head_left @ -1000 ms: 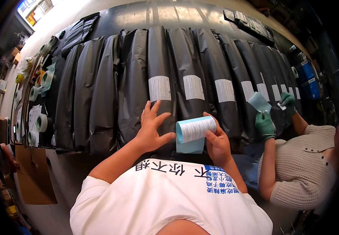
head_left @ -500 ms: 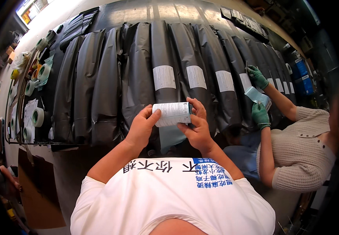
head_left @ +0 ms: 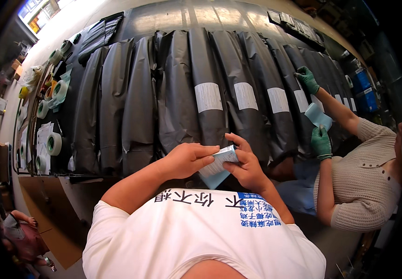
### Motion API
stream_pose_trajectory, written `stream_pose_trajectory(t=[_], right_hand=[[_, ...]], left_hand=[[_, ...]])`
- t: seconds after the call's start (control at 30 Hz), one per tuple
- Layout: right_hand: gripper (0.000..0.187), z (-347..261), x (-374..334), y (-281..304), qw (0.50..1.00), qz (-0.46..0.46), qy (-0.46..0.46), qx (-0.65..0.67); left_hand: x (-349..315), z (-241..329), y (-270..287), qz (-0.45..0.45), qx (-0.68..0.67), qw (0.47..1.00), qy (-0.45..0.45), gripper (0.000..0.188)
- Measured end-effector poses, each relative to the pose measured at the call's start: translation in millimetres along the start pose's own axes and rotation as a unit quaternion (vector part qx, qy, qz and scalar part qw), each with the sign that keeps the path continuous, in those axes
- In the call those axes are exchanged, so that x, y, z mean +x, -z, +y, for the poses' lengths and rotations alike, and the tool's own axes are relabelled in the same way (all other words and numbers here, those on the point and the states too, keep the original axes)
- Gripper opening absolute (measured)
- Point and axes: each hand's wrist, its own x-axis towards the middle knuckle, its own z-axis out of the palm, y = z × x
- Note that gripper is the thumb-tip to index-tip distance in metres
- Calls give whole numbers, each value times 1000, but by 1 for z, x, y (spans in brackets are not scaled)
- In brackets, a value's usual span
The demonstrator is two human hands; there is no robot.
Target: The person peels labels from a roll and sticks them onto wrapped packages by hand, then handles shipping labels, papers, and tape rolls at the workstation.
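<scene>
A roll of white printed labels with light blue backing (head_left: 222, 159) is between my hands, in front of my chest. A pale blue strip (head_left: 215, 180) hangs below it. My left hand (head_left: 184, 160) pinches the left edge with thumb and fingers. On the other side, my right hand (head_left: 246, 166) grips the right end, its index finger raised. Just beyond lie long black plastic-wrapped bundles (head_left: 175, 88) side by side. A white label (head_left: 209, 96) is on the bundle straight ahead, and several bundles to its right carry similar ones. The bundles to the left show none.
A co-worker in a knit top (head_left: 363, 181), wearing green gloves (head_left: 321, 142), holds a blue-backed label piece (head_left: 318, 115) at the right. Tape rolls (head_left: 54, 144) line the left side. Folded black packages (head_left: 101, 35) lie at the back left. Cardboard (head_left: 52, 218) and another person (head_left: 22, 232) are lower left.
My hands have drawn the label roll nearer my chest and tilted it. My left hand has moved over its left side. The bundles sit slightly right and lower in view.
</scene>
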Motion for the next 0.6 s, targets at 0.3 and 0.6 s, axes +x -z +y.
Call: stream_pose_trajectory(t=[0.3,0.6], right_hand=[[18,32,5,38,985,-26,-68,157],[28,27,-2,36,966,31,-74,246]], left_hand=[[48,-81,147,176,-489,818,248,38],[64,-129,95,166,510,833,-136,27]])
